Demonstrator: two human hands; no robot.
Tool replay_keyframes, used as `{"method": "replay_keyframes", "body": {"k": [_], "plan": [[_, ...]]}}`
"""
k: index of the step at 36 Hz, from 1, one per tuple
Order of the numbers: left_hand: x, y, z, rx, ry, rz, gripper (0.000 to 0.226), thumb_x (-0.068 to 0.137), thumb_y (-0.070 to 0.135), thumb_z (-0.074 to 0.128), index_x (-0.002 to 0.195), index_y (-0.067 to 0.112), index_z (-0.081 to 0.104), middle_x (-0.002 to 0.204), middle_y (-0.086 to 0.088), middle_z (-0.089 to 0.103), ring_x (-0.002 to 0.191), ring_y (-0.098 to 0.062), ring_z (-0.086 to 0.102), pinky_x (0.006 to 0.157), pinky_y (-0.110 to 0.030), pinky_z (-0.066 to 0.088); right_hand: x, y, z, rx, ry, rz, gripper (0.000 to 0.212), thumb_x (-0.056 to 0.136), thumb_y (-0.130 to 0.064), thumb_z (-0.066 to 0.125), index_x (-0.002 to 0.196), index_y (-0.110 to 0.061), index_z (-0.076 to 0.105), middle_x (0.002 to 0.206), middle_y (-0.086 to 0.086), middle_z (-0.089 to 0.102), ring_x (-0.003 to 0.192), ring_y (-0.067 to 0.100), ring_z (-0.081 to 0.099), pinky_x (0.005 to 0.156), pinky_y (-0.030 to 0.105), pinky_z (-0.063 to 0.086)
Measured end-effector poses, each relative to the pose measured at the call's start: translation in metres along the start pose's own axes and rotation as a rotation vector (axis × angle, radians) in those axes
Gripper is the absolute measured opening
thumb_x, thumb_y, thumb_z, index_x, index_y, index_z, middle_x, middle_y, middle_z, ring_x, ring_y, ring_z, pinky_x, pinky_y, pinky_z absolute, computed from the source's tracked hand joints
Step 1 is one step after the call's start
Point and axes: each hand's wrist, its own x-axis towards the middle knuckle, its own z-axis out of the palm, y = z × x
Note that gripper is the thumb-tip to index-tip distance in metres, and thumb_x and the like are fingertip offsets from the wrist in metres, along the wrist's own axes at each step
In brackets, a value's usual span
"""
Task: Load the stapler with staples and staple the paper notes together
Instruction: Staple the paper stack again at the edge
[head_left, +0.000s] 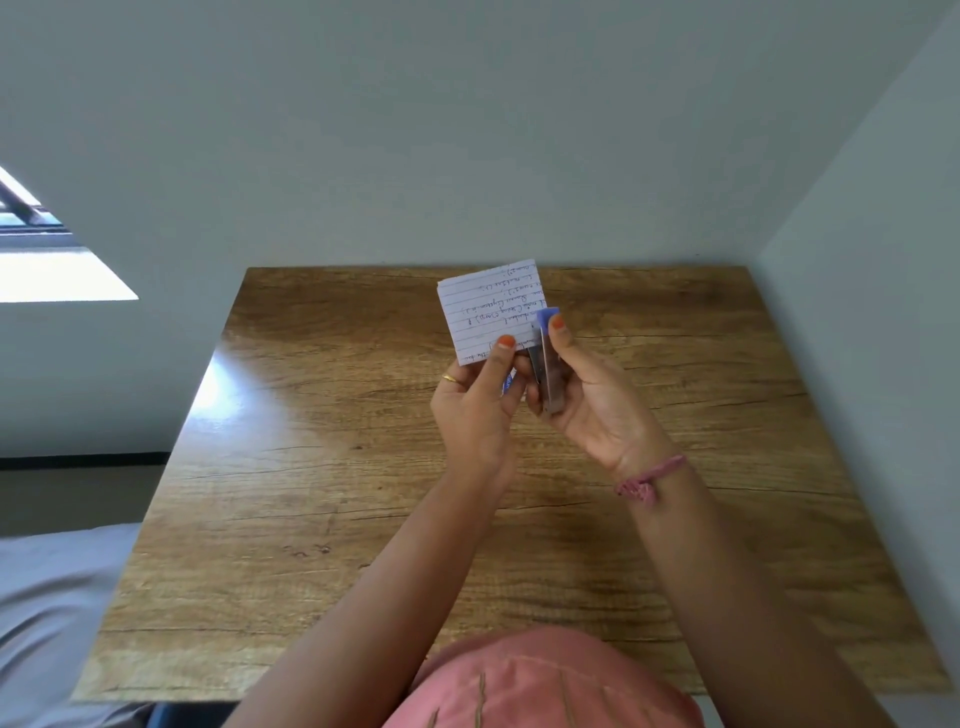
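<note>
The stapling step appears to be in hand. The lined paper notes (491, 312) are pinched at their near edge by the left hand (475, 405), thumb on top, and are held up above the wooden table (363, 467). The blue stapler (546, 358) is gripped upright in the right hand (587, 400), its blue tip meeting the right edge of the notes. A firm squeeze is probably called for next — with the sheets kept aligned. Whether staples are loaded cannot be seen, and the stapler's mouth is hidden behind fingers and paper — the handwriting is unreadable.
</note>
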Motion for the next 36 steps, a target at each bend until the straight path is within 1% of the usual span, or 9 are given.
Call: {"method": "replay_keyframes", "body": {"k": [7,11,13,17,19,22,25,28,36], "plan": [[0.002,0.000,-0.004,-0.010,-0.011,-0.024,0.010,0.085,0.006,0.070,0.095,0.009,0.073,0.095,-0.012,0.074,0.074,-0.019,0.069,0.069,-0.030,0.060,0.001,0.002,-0.006,-0.015,0.000,-0.014,0.039,0.084,-0.040,0.065,0.111,-0.012,0.071,0.100,0.004,0.071,0.079,0.011,0.065,0.066,0.024,0.051],[0.004,0.000,-0.006,-0.018,0.021,-0.012,0.014,0.085,0.005,0.069,0.099,0.006,0.070,0.101,-0.012,0.075,0.093,-0.022,0.072,0.077,-0.029,0.059,0.003,0.003,-0.011,-0.028,0.040,-0.045,0.044,0.091,-0.031,0.060,0.123,-0.003,0.061,0.100,0.007,0.069,0.080,0.011,0.063,0.067,0.025,0.048],[0.007,0.000,-0.009,-0.024,0.031,-0.013,0.012,0.086,0.004,0.069,0.097,0.006,0.070,0.098,-0.010,0.075,0.094,-0.020,0.072,0.076,-0.027,0.058,0.003,0.005,-0.014,-0.033,0.072,-0.063,0.046,0.091,-0.027,0.059,0.127,0.001,0.056,0.096,0.008,0.067,0.078,0.013,0.061,0.068,0.026,0.047],[0.012,0.000,-0.017,-0.002,0.066,-0.028,0.009,0.087,0.003,0.067,0.095,0.005,0.069,0.093,-0.008,0.075,0.093,-0.020,0.071,0.082,-0.031,0.059,0.008,0.010,-0.022,-0.057,0.172,-0.107,0.023,0.092,-0.014,0.058,0.113,-0.006,0.061,0.085,0.002,0.070,0.074,0.009,0.063,0.065,0.022,0.048],[0.015,0.000,-0.021,0.012,0.077,-0.032,0.009,0.088,0.003,0.066,0.096,0.005,0.069,0.093,-0.007,0.076,0.092,-0.019,0.072,0.082,-0.032,0.059,0.012,0.013,-0.029,-0.172,0.250,-0.135,0.018,0.092,-0.011,0.059,0.109,-0.017,0.064,0.086,-0.001,0.068,0.077,0.007,0.061,0.068,0.023,0.046],[0.019,0.000,-0.028,0.028,0.097,-0.037,0.008,0.088,0.004,0.066,0.096,0.006,0.067,0.091,-0.005,0.076,0.087,-0.015,0.073,0.074,-0.026,0.059,0.021,0.020,-0.042,-0.443,0.401,-0.205,0.028,0.088,-0.014,0.065,0.114,-0.026,0.062,0.095,-0.007,0.067,0.087,0.008,0.062,0.073,0.023,0.047],[0.024,-0.001,-0.035,0.092,0.134,-0.037,0.014,0.086,0.007,0.069,0.100,0.008,0.066,0.099,-0.007,0.075,0.086,-0.012,0.073,0.074,-0.023,0.058,0.032,0.028,-0.057,-0.687,0.587,-0.308,0.038,0.086,-0.020,0.069,0.123,-0.021,0.059,0.097,-0.007,0.066,0.086,0.008,0.064,0.069,0.019,0.049],[0.030,-0.004,-0.044,0.147,0.155,-0.045,0.022,0.085,0.010,0.071,0.107,0.007,0.065,0.106,-0.009,0.073,0.092,-0.014,0.072,0.081,-0.026,0.058,0.043,0.030,-0.072,-0.944,0.703,-0.364,0.039,0.087,-0.021,0.065,0.125,-0.017,0.060,0.109,0.009,0.061,0.089,0.020,0.063,0.073,0.025,0.052],[0.041,-0.011,-0.069,0.294,0.174,-0.042,0.019,0.084,0.014,0.074,0.102,0.011,0.067,0.102,-0.005,0.074,0.093,-0.014,0.072,0.075,-0.023,0.057,0.061,0.038,-0.081,-1.195,0.801,-0.426,0.047,0.086,-0.028,0.067,0.129,-0.010,0.058,0.106,0.007,0.053,0.085,0.015,0.054,0.072,0.024,0.041]]}}
